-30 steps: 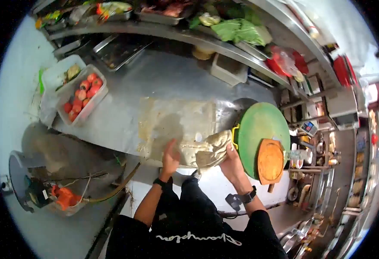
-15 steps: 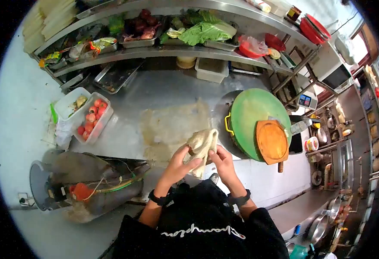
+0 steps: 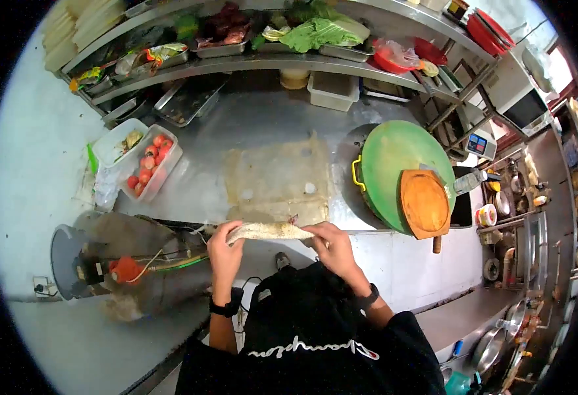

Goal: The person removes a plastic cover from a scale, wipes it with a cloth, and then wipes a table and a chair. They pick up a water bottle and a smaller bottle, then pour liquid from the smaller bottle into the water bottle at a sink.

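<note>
- Cloth (image 3: 267, 231) is held as a strip at the front edge of the counter (image 3: 203, 148).
- Its ends are clamped by fingers of left hand (image 3: 224, 255) and right hand (image 3: 336, 252).
- Judged light, soft, limp; best gripped by both ends.
- Green round board (image 3: 401, 146) is set near counter's right edge, tomatoes (image 3: 149, 163) near its left.

Between the tub of tomatoes (image 3: 170, 170) and the green board (image 3: 394, 148), the steel counter (image 3: 205, 155) leaves an open lane; at the back the lower shelf (image 3: 256, 63) overhangs it, with a white bin (image 3: 333, 93) beneath; the yellow handle (image 3: 355, 174) juts in from the right; in front, the cloth (image 3: 266, 231) stretches like a bar between left hand (image 3: 224, 255) and right hand (image 3: 334, 250).
</note>
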Demonstrator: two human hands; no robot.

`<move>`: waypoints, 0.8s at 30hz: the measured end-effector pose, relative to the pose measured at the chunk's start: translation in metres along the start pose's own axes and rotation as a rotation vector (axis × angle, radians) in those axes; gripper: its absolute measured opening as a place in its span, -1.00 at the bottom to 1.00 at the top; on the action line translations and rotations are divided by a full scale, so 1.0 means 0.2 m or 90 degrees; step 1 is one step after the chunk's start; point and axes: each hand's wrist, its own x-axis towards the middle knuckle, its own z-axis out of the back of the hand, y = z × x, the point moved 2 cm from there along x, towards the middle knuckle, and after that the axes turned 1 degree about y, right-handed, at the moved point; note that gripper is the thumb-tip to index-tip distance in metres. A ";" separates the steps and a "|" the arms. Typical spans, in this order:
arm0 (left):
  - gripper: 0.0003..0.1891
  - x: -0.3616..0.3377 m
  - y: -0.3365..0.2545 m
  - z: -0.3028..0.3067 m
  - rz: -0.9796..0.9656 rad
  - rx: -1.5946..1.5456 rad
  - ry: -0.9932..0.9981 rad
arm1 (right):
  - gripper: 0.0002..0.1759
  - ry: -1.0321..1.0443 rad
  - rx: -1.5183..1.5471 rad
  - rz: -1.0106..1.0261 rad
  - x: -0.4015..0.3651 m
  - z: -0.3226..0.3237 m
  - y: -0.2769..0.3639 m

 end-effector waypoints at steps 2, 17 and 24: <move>-0.64 -0.03 0.01 0.01 -0.029 0.033 -0.007 | -0.66 0.030 -0.026 -0.026 -0.01 -0.01 -0.01; -0.71 -0.13 -0.15 -0.33 0.052 -0.255 0.223 | -0.74 0.079 0.188 -0.394 -0.16 -0.07 -0.36; -0.61 -0.13 -0.18 -0.49 -0.033 -0.255 0.417 | -0.54 0.066 0.514 -0.441 -0.17 -0.05 -0.31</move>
